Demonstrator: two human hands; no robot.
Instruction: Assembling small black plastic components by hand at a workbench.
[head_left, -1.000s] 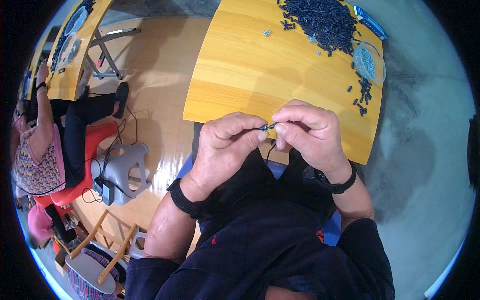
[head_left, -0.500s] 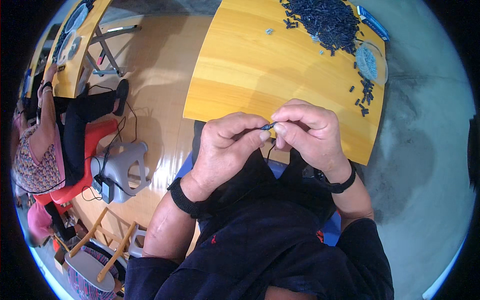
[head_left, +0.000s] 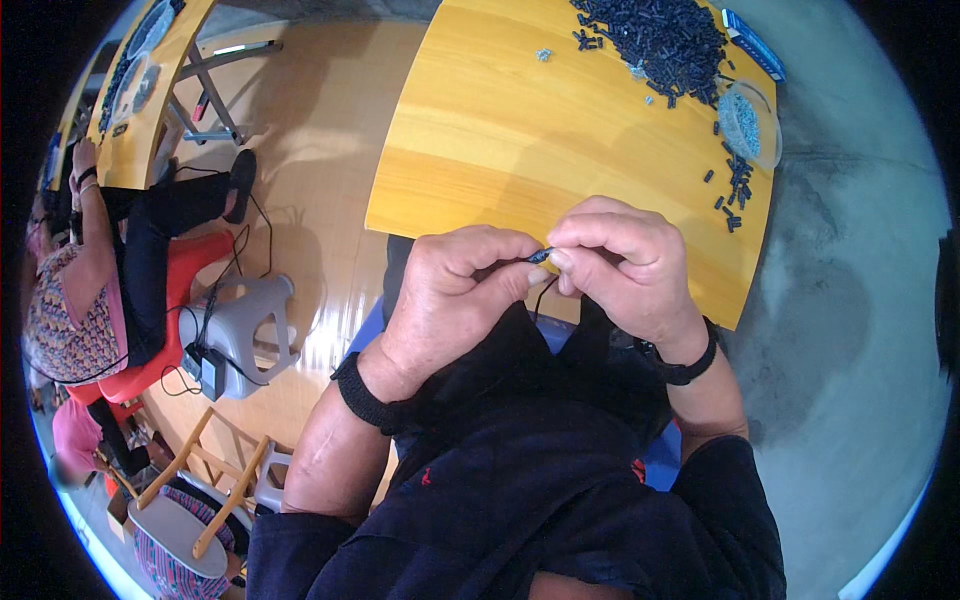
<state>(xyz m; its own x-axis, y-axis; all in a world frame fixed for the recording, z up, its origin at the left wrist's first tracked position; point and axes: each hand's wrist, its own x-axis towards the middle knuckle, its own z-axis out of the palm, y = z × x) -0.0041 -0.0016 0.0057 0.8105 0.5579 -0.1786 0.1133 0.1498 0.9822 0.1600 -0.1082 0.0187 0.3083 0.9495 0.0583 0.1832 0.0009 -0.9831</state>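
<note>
Above my lap, at the near edge of the yellow wooden table [head_left: 480, 130], both hands meet around a small black plastic piece [head_left: 540, 256]. My left hand [head_left: 455, 285] pinches its left end between thumb and forefinger. The thumb and forefinger of my right hand [head_left: 625, 265] close on its other end, and the fingertips hide most of it. Far off on the table lies a large heap of small black tubular pieces [head_left: 655, 45]. Right of it, a clear round dish [head_left: 741, 122] holds tiny light-blue parts. Several loose black pieces [head_left: 738, 185] are scattered nearer than the dish.
A blue box [head_left: 753, 45] lies at the table's far right edge. Small clusters of pale parts [head_left: 543, 55] rest on the tabletop. To the left are a grey plastic stool [head_left: 240, 325] with cables, a seated person [head_left: 90, 290] at another table, and a wooden-legged stool [head_left: 185, 535].
My hands stay together with only slight finger movement on the black piece. The view has shifted a little. At left, the other person's hand has moved slightly lower.
</note>
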